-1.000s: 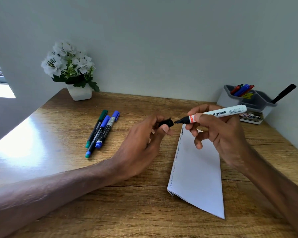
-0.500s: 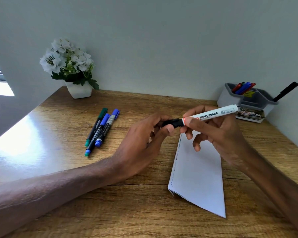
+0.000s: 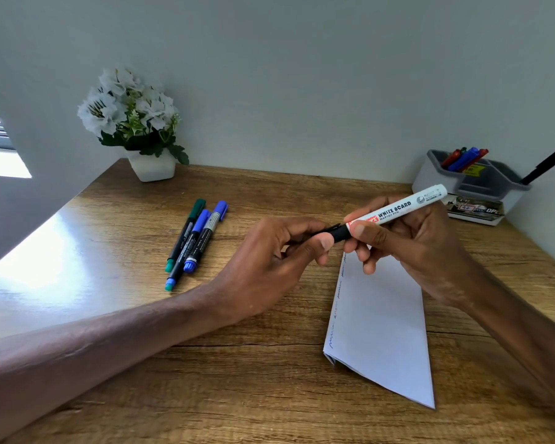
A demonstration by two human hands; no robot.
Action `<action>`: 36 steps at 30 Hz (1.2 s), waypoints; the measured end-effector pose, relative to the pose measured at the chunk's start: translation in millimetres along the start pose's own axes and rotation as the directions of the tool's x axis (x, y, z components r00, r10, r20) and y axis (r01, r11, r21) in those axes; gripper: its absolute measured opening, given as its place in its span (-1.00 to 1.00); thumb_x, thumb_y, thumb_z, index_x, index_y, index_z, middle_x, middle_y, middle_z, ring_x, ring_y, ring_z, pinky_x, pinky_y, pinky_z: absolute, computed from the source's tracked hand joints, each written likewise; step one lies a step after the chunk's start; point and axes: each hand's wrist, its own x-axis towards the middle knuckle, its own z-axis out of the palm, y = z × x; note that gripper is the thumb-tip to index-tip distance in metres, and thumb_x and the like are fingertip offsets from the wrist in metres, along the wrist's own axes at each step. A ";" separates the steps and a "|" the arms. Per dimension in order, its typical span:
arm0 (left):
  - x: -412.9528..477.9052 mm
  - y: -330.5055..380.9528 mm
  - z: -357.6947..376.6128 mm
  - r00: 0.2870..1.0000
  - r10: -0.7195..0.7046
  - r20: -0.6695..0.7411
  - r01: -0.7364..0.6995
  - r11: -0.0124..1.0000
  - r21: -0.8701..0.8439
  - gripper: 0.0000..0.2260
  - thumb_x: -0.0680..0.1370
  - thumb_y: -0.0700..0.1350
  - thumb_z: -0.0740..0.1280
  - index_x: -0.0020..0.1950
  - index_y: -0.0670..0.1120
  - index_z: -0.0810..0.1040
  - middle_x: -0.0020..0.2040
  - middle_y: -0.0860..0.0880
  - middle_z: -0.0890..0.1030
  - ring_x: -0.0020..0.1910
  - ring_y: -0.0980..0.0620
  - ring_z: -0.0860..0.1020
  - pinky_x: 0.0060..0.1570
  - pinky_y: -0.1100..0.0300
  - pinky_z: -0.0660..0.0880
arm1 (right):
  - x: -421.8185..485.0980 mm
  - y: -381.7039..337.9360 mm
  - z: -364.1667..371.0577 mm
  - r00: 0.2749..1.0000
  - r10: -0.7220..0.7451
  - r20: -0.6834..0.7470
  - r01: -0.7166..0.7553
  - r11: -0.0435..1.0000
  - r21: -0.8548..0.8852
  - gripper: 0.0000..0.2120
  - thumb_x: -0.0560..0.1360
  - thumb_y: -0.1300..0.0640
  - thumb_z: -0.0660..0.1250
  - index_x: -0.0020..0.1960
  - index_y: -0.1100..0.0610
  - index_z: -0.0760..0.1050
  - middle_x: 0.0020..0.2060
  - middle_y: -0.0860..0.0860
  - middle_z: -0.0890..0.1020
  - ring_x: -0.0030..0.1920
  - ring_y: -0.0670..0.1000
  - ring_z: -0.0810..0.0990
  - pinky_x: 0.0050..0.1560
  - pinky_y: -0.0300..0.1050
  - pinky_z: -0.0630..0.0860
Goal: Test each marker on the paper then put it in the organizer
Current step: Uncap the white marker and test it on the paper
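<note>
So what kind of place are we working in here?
Likely a home or office desk: wooden desktop, grey organizer holding markers by the wall, potted white flowers at the back.

1. Three markers lie on the worktop (image 3: 269, 395): one green marker (image 3: 184, 235), one blue marker (image 3: 186, 253) and a second blue marker (image 3: 205, 237).
2. One white-board marker (image 3: 398, 208) is held in two hands, the left hand (image 3: 269, 261) and the right hand (image 3: 414, 245).
3. There is one organizer (image 3: 430, 184). It holds one black marker (image 3: 547, 165) alone and a bunch of red and blue markers (image 3: 463, 158), too close together to count surely.
4. One folded paper (image 3: 382, 322).
5. One flower pot (image 3: 151, 168).
</note>
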 end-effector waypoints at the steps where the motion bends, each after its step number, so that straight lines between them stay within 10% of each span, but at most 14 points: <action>1: 0.7 -0.1 0.2 1.000 -0.008 -0.002 0.008 1.000 -0.008 -0.81 0.69 -0.10 0.29 -0.04 -0.11 0.64 -0.36 0.14 0.56 -0.53 0.20 0.36 -0.51 0.36 0.28 | 1.0 0.4 -0.4 1.000 -0.002 -0.012 0.002 1.000 -0.004 -0.79 0.45 0.29 0.43 0.07 0.34 0.63 -0.24 0.26 0.71 -0.35 0.10 0.67 -0.41 -0.12 0.63; 15: 5.5 3.2 3.7 0.978 -0.106 -0.180 0.104 0.994 -0.022 -0.78 0.53 0.10 0.40 0.15 0.12 0.65 -0.09 0.00 0.70 -0.34 0.26 0.51 -0.39 0.35 0.46 | 1.0 -11.5 -44.0 0.990 0.019 -0.141 -0.031 0.996 -0.086 -0.76 0.37 0.22 0.53 0.02 0.20 0.67 -0.10 0.07 0.75 -0.14 0.08 0.74 -0.19 -0.06 0.72; 22: 39.1 26.9 7.6 0.960 -0.008 -0.281 0.016 1.000 0.027 -0.91 0.53 0.04 0.47 0.00 0.10 0.72 -0.17 0.10 0.72 -0.19 0.09 0.64 -0.23 0.07 0.59 | -3.0 -18.3 -48.7 0.987 -0.136 -0.086 0.057 0.797 -0.601 -0.77 0.43 0.05 0.59 0.07 0.07 0.73 -0.10 -0.13 0.76 -0.07 -0.13 0.72 -0.03 -0.17 0.67; 31: 113.8 42.5 61.1 0.992 0.032 -0.119 -0.008 0.980 0.197 -0.85 0.60 0.08 0.39 0.04 0.04 0.68 -0.12 0.17 0.70 -0.14 0.30 0.63 -0.19 0.48 0.50 | -3.0 -27.3 -84.1 0.913 -0.331 -0.240 -0.004 0.580 -0.815 -0.66 0.52 0.05 0.51 0.26 0.04 0.55 -0.03 -0.12 0.71 -0.05 -0.14 0.69 -0.10 -0.01 0.69; 36: 138.4 23.1 91.8 0.945 -0.067 0.321 -0.133 0.816 0.562 -0.71 0.65 0.03 0.31 -0.01 -0.15 0.70 -0.06 -0.05 0.72 -0.10 0.04 0.66 -0.03 0.05 0.61 | -6.7 -28.5 -120.5 0.800 -0.431 -0.417 -0.074 0.619 -0.782 -0.45 0.53 0.13 0.50 0.43 -0.02 0.35 0.09 -0.01 0.70 -0.04 -0.09 0.71 -0.02 -0.11 0.70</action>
